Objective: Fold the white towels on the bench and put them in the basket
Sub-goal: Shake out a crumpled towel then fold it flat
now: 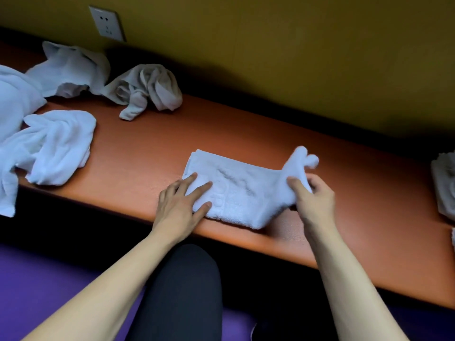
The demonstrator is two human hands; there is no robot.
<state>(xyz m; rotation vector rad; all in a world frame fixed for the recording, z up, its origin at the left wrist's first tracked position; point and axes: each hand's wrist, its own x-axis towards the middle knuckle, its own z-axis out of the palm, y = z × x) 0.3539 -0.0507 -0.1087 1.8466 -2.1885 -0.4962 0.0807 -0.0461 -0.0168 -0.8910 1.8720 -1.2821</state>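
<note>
Towels (49, 148), unfolded, heaped at far left of the surface (147, 148); one more (147, 91) crumpled behind. Your part-folded towel (236, 190) lies mid-surface, near the front edge. Left hand (179, 205): fingers flat, pressing its left end. Right hand (312, 195): fingers pinching the raised right end. Risk: ease the left press and the layers slide, skewing the fold. Basket not identifiable.

We are finding almost nothing readable. The half-folded white terry towel (236, 190) in the middle of the frame is carrying raised, woven-in letters on its band, but we cannot make them out. The white plastic wall socket (107, 26) at the upper left is showing no legible marking.
</note>
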